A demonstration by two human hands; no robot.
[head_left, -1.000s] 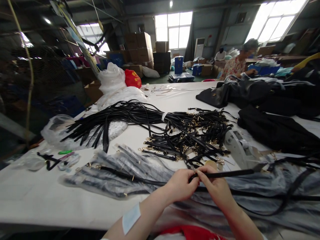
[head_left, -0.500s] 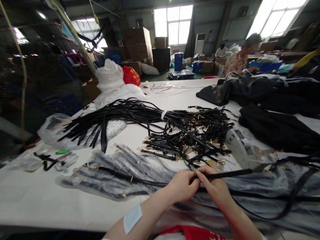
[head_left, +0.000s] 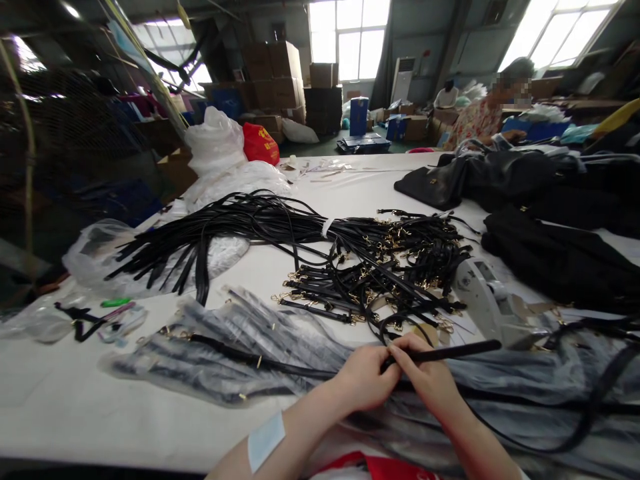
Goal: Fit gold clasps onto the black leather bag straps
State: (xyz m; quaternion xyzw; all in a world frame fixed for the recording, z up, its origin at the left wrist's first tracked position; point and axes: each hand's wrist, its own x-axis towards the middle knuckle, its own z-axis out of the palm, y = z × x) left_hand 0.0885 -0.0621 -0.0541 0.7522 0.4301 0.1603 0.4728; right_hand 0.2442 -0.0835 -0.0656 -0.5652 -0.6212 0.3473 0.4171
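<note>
My left hand (head_left: 369, 377) and my right hand (head_left: 424, 367) meet at the front of the table, thumbs together. Both are closed on a black strap (head_left: 463, 351), whose flat free end sticks out to the right past my right hand. The exact part between my fingertips is hidden. Below and around my hands lie straps in clear plastic sleeves (head_left: 200, 373). One bare strap with gold hardware (head_left: 225, 347) rests on these sleeves. Just beyond my hands sits a heap of short black straps with gold clasps (head_left: 320, 310).
A tied bundle of long black straps (head_left: 240, 220) lies across the table (head_left: 60, 407). To the right stand a grey tape dispenser (head_left: 483, 293) and black bags (head_left: 565, 257). Plastic wrap (head_left: 215, 147) and a red bag (head_left: 261, 144) lie back left. A person (head_left: 480, 120) sits beyond the table.
The view has shifted slightly, so the table's things sit a little differently in the picture. My hands keep their hold on the strap, its free end nearly unchanged.
</note>
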